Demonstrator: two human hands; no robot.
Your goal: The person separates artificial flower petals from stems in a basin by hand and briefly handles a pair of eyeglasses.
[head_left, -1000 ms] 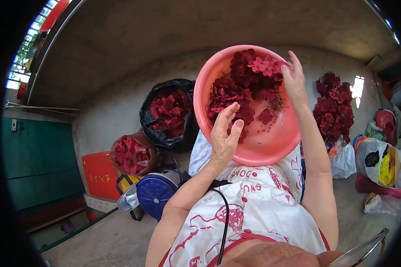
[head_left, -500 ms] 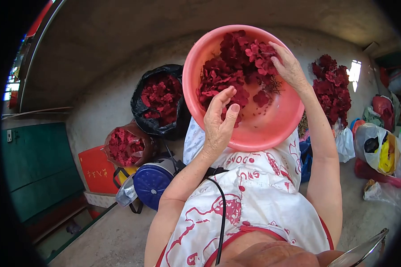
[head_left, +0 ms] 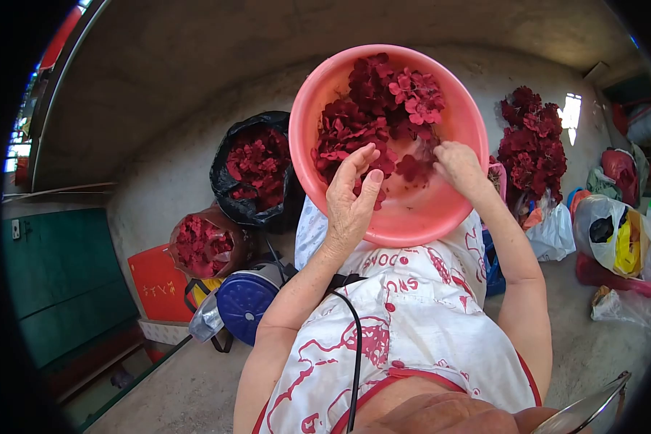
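Down comes your right hand (head_left: 457, 165) from the far rim, now curled low inside the pink basin (head_left: 441, 217), fingers bunched on a dark red clump near the basin's middle — it looks like a pinch, though the petals hide the fingertips. Your left hand (head_left: 351, 199) stays at the near left rim, fingers spread loosely and thumb up, touching the edge of the red flowers (head_left: 372, 108). Those flowers pile in the basin's far half, between and beyond both hands. The basin rests on your lap, over the white printed cloth (head_left: 412, 318). Off left, a black bag (head_left: 257, 170) holds more red blooms.
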